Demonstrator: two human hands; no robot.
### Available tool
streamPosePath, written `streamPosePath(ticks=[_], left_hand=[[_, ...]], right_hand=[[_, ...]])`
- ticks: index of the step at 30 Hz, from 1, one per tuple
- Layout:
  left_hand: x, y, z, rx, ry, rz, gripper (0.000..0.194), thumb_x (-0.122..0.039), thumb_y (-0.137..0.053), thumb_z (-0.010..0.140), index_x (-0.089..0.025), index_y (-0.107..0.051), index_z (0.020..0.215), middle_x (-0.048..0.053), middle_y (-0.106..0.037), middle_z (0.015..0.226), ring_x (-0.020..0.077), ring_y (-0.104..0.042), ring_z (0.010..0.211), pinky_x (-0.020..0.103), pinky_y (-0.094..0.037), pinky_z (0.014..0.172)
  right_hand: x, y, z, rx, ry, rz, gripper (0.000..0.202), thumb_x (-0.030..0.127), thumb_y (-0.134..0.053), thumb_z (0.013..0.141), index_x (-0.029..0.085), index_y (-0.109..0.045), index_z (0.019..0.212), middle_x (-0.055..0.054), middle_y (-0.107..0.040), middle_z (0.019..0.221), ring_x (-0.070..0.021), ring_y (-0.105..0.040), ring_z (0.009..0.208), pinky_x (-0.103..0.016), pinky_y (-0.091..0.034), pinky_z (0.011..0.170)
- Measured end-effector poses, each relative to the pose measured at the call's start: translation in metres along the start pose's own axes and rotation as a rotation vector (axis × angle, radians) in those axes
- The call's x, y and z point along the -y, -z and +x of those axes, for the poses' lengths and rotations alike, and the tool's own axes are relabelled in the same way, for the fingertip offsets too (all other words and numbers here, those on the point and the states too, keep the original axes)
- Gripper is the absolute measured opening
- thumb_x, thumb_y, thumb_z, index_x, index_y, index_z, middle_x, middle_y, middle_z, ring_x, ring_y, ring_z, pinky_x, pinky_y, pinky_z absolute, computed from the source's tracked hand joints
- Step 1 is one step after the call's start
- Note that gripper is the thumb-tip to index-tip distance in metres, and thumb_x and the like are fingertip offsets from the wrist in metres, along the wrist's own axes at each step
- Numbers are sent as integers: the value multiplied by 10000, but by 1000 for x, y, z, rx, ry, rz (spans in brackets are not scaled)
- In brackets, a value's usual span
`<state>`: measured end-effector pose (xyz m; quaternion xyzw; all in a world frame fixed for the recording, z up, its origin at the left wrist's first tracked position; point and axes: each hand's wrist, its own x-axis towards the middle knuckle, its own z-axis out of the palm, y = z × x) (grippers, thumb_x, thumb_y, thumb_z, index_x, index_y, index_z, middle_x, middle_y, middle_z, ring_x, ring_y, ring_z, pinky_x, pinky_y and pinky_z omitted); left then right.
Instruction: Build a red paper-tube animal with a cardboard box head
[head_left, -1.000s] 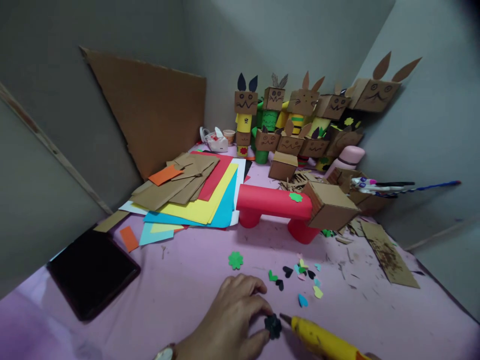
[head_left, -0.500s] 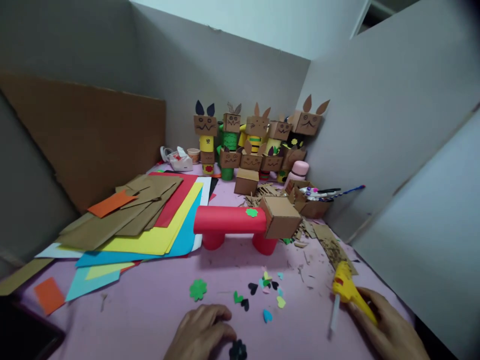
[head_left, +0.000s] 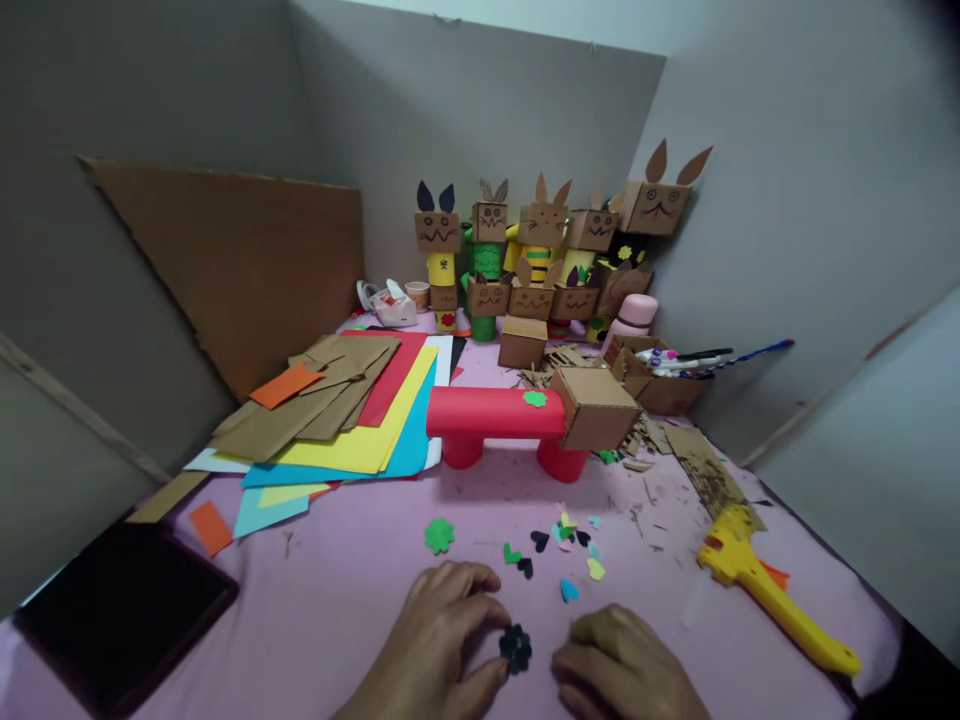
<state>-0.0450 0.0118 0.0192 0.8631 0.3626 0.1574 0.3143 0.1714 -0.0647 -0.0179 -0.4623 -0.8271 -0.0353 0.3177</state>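
My left hand [head_left: 450, 640] rests low in the middle, its thumb and fingertips at the left edge of a black paper flower [head_left: 515, 649]. A shiny blob sits on the flower's centre. Just right of it is my right hand [head_left: 626, 665], fingers curled down; whether anything is under them is hidden. A yellow glue gun [head_left: 772, 590] lies on the table at the right. Beyond the hands are small paper hearts [head_left: 569, 590] and a green paper flower [head_left: 439, 536]. Farther back stands a red paper body [head_left: 487, 412] with a cardboard box head [head_left: 594, 408] and a green flower on top.
Coloured sheets [head_left: 360, 450] and cardboard pieces [head_left: 315, 405] are stacked at the left, near a dark flat object [head_left: 127, 610]. Several box-headed figures [head_left: 544, 225] line the back. A pen box [head_left: 660, 385] and pink bottle [head_left: 634, 318] stand at the back right.
My right hand has let go of the glue gun and moved left beside the black flower. The view has shifted, showing more of the dark object at the left.
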Motion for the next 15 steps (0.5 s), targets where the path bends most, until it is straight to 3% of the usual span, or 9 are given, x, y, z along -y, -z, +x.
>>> streamPosePath(ticks=[2,5,10,15], left_hand=[[0,1,-1,7,-7,1,264,-107,-625,690,-233,-656,919,53,-604,1113,254,-522,1069,450,-421,903],[1,1,-1,-4,-25,4,244,-114,-632,704,-231,-658,916,56,-608,1105,250,-529,1055,442,-426,893],[4,-2,0,-13,-50,10,232,-128,-639,713,-230,-660,920,60,-610,1095,255,-530,1043,449,-426,883],[7,-1,0,-5,-97,16,182,-189,-624,751,-222,-656,927,74,-617,1091,255,-546,1020,442,-433,858]], right_hand=[[6,-19,10,-82,-2,34,207,216,-452,918,203,-643,840,-22,-640,695,-146,-576,609,-260,-491,576],[8,-29,15,-231,7,23,312,248,-387,949,197,-638,771,-15,-605,620,-135,-541,553,-261,-471,574],[13,-18,19,-83,51,-105,223,155,-440,924,189,-652,866,-22,-638,669,-143,-567,603,-256,-478,604],[18,-10,22,-73,74,-171,261,114,-406,921,181,-655,879,-32,-680,691,-154,-613,605,-262,-504,585]])
